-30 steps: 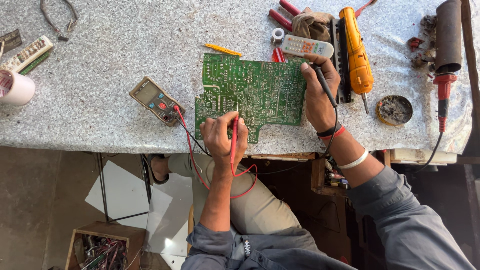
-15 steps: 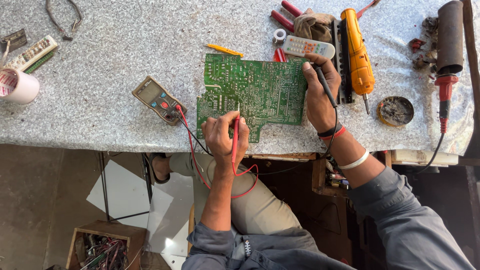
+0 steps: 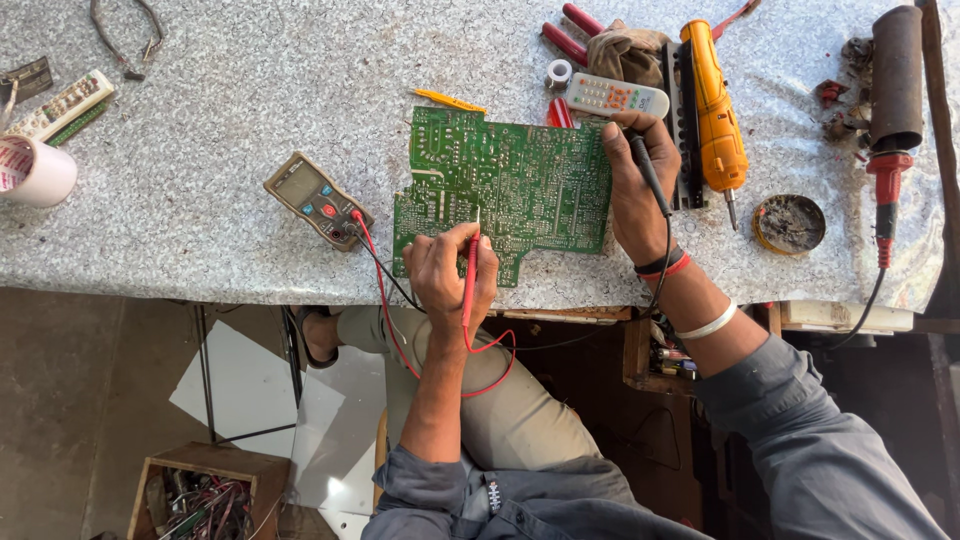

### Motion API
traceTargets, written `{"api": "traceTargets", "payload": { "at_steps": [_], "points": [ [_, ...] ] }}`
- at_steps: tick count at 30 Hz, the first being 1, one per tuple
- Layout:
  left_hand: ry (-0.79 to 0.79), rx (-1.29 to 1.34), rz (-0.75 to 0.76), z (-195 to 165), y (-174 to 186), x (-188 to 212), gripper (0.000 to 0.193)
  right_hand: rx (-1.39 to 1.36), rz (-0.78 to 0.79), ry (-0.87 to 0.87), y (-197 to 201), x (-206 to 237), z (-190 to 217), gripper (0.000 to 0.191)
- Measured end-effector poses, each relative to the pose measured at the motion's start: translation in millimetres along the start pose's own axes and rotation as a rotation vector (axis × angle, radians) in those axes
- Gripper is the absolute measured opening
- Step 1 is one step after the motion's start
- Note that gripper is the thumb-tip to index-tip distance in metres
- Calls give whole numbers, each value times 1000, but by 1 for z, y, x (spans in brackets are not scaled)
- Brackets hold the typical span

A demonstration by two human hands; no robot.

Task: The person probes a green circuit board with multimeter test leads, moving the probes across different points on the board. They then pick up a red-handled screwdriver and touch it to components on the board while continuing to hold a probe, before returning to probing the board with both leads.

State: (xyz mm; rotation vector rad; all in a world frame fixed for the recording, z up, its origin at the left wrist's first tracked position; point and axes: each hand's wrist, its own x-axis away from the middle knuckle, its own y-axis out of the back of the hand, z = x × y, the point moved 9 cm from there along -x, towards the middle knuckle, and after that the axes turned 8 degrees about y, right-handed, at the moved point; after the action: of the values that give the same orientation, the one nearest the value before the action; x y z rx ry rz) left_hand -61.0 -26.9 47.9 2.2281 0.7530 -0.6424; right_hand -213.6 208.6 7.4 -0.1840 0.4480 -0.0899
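- Left hand (image 3: 450, 275) closed on red probe (image 3: 469, 280), tip on board (image 3: 505, 185).
- Right hand (image 3: 632, 195) gripping black probe (image 3: 648, 170) at board's right edge.
- Tin (image 3: 789, 223) right of board, holding dark residue.

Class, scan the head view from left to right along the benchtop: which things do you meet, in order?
White cup → multimeter → green circuit board → orange power screwdriver → round tin → red-handled soldering iron.

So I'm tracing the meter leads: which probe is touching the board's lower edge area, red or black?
The red probe, in the left hand; the black probe is at the green board's right edge.
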Motion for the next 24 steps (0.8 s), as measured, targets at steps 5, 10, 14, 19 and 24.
{"api": "traceTargets", "payload": {
  "at_steps": [5, 10, 14, 19, 24],
  "points": [
    [-1, 1, -4, 0, 0, 0, 19, 7, 12, 19, 0, -1, 2, 17],
    [2, -2, -7, 1, 0, 0, 19, 44, 9, 17, 1, -1, 4, 17],
    [4, 0, -9, 1, 1, 2, 19, 58, 7, 24, 0, 0, 7, 17],
    [12, 3, -7, 3, 1, 1, 19, 47, 13, 33, -2, -1, 10, 15],
    [14, 7, -5, 3, 1, 2, 19, 8, 13, 11, -3, 0, 9, 15]
  ]
}}
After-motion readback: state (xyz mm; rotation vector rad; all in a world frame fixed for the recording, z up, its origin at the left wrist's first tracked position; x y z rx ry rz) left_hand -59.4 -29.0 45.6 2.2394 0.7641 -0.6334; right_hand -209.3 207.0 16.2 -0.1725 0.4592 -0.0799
